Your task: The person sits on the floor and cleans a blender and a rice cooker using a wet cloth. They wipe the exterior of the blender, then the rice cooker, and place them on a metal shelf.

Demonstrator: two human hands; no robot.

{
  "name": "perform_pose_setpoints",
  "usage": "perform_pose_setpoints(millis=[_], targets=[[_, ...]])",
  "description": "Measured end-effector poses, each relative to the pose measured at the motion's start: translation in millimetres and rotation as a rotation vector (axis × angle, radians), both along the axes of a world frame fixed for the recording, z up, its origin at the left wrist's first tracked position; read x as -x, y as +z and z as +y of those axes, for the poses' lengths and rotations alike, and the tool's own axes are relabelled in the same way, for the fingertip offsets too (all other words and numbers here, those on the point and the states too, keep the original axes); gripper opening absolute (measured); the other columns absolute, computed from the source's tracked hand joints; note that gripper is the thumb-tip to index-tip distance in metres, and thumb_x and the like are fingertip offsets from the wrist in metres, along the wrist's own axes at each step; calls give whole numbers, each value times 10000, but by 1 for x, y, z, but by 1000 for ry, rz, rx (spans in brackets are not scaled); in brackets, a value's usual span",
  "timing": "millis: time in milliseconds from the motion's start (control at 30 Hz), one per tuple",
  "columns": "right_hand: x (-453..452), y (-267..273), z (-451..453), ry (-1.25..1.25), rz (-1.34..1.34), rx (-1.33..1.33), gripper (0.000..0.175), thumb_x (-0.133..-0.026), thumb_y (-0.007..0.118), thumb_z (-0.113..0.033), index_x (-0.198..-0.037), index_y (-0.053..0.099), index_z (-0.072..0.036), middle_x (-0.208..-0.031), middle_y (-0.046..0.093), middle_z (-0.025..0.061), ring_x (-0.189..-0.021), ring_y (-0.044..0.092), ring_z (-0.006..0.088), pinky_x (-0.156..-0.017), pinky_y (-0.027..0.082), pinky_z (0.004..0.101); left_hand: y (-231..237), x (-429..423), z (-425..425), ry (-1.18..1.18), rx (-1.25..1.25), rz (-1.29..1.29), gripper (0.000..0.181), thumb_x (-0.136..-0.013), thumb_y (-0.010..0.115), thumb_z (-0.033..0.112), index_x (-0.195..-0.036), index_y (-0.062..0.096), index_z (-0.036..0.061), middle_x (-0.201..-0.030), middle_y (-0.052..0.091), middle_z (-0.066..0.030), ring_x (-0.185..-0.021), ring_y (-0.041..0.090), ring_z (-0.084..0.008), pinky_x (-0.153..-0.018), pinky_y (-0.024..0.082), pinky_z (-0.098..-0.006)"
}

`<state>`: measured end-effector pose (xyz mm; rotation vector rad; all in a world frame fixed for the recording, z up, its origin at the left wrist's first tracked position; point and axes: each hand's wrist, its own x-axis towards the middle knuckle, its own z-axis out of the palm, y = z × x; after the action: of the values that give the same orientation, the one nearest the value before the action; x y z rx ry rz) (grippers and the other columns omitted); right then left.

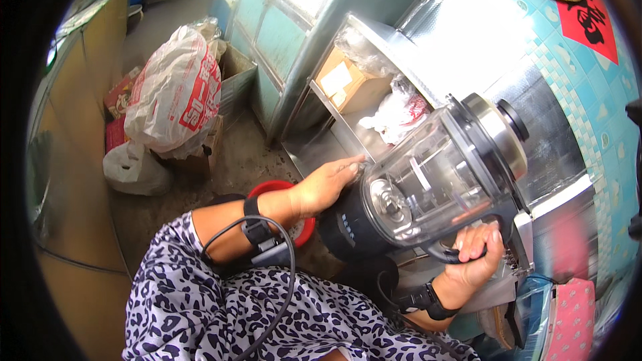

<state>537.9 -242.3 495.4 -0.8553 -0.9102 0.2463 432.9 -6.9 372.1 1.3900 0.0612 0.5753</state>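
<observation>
I hold a countertop blender tilted in front of my body. Its clear jar (pixel 426 180) has a stainless blade assembly (pixel 387 204) at the bottom and appears to hold nothing else. A steel and black lid (pixel 494 133) sits on the jar's upper end. My right hand (pixel 474 250) is wrapped around the black jar handle (pixel 446 254). Against the far side of the black motor base (pixel 346 230), my left hand (pixel 326 183) grips near where base and jar meet; some of its fingers are hidden. The base bears writing.
Behind the blender, a metal shelf unit (pixel 346 128) holds a cardboard box (pixel 351 80) and a tied plastic bag (pixel 398 110). A red basin (pixel 273 188) is on the floor below my left forearm. Large white plastic bags (pixel 173 87) stand left. A cable (pixel 291 271) loops from my left wrist.
</observation>
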Motion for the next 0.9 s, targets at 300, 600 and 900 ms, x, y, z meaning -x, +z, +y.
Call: perform_pose_setpoints(millis=[300, 600, 900], targets=[[6, -2, 26, -314, 44, -39, 196, -838, 611, -139, -703, 488, -71, -480, 434, 8, -380, 404, 128, -423, 332, 268, -18, -9, -34, 282, -295, -290, 456, -983, 402, 119, -1421, 335, 11, -1443, 309, -162, -1369, 263, -276, -1122, 189, -337], [-4, 3, 22, -172, 58, -110, 144, -841, 613, -108, -756, 517, -43, -483, 474, 27, -366, 435, 137, -416, 343, 275, -60, -6, -17, 59, -1816, -661, 429, -880, 498, 168, -1309, 522, 159, -1350, 493, 12, -1285, 417, -148, -991, 399, -343], [-16, -31, 18, -165, 21, -58, 179, -830, 635, -101, -724, 504, -39, -486, 489, 35, -377, 440, 121, -398, 341, 255, -43, 9, 51, 983, -1333, -390, 376, -765, 664, 18, -1138, 628, 36, -1071, 616, -115, -1039, 572, -283, -940, 451, -367]])
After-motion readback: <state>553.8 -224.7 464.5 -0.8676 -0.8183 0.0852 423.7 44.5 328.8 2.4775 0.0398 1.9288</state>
